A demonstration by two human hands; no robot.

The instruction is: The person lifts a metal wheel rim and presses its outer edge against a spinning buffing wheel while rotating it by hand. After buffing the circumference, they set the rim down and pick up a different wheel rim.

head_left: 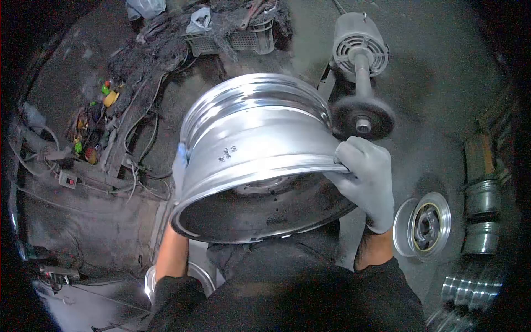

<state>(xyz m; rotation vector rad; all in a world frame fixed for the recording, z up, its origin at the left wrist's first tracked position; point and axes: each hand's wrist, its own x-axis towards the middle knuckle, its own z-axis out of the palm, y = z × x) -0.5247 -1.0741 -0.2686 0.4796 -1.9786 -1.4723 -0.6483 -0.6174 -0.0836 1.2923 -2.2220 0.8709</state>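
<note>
A shiny silver wheel rim (265,135) is held up in front of my body, tilted so that its dark open side faces me. Small dark markings show on its barrel. My right hand (362,174), in a pale glove, is closed over the rim's right edge. At the rim's left side is my left hand (180,166), also gloved; most of it is hidden behind the metal, so its fingers do not show. Just beyond the right hand is a dark round buffing wheel (376,113) on the shaft of a grey motor (359,41).
Another wheel rim (423,226) lies on the floor at right, with stacked rims (481,216) beyond it. Part of a rim (207,276) shows by my left arm. Crates (251,39) with dark fibrous waste stand at the back. Cables and a switch box (67,179) are at left.
</note>
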